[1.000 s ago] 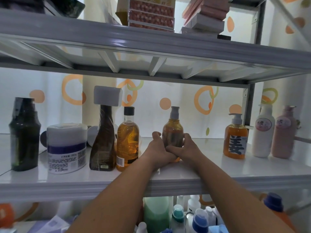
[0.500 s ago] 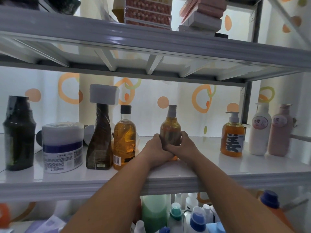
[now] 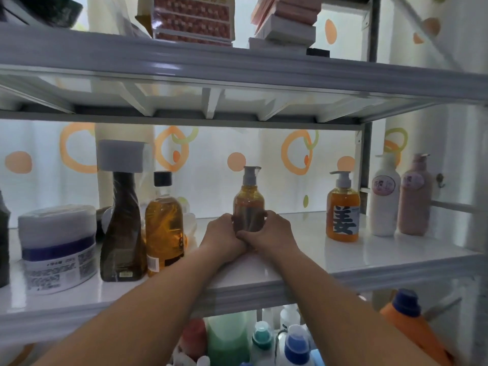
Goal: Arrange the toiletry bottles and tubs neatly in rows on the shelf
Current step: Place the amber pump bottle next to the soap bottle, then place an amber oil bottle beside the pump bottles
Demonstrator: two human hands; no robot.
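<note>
Both hands, left [image 3: 223, 237] & right [image 3: 272, 233], are wrapped round amber pump bottle [image 3: 248, 204] on shelf [image 3: 369, 256]; "姜" is read on orange bottle [image 3: 342, 210].

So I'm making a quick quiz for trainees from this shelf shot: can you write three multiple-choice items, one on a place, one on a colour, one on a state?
1. Where does the amber pump bottle stand?
A. on the top shelf
B. on the middle shelf, between the black-capped amber bottle and the orange pump bottle
C. on the lowest level

2. What colour is the bottle at the far right of the middle shelf?
A. pink
B. green
C. black

3. How is the amber pump bottle held?
A. lying untouched
B. by one hand
C. upright, clasped by both hands

Key: 1 B, it stands in the open stretch between those two. 2 A, the pink bottle stands beside the white bottle. 3 C, the left hand and right hand wrap its lower body.
</note>
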